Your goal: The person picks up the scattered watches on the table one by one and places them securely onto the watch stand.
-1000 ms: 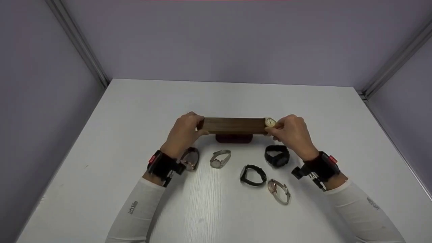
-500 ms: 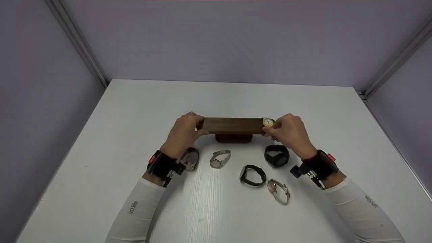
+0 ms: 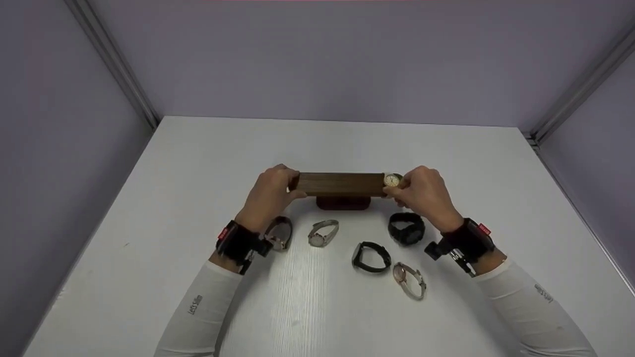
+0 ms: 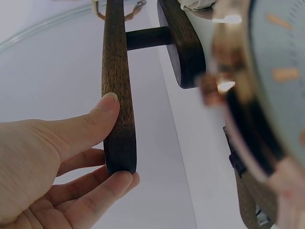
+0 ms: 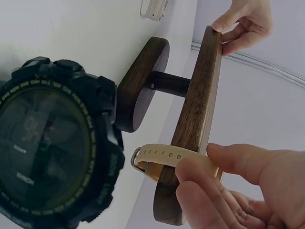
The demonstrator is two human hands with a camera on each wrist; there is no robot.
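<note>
Watches lie scattered on the white table (image 3: 173, 163) in front of me, and behind them stands a wooden watch stand (image 3: 342, 184), its crossbar running left to right across my view on a short post above a dark oval base. My left hand (image 3: 270, 197) grips the left end of that bar, thumb on one face and fingers curled under the tip, as the left wrist view shows. My right hand (image 3: 426, 194) is at the opposite end, pinching a cream-strapped watch (image 3: 392, 180) whose strap loops around the bar just inside its right tip; the gold-rimmed dial faces up toward me.

The bar's long axis points straight from the right hand to the left, so the strap sits square across it, and any slide of the watch would run along that line toward the post. The right hand is the nearer one. A black digital watch (image 3: 407, 228) rests just below it on the table.
</note>
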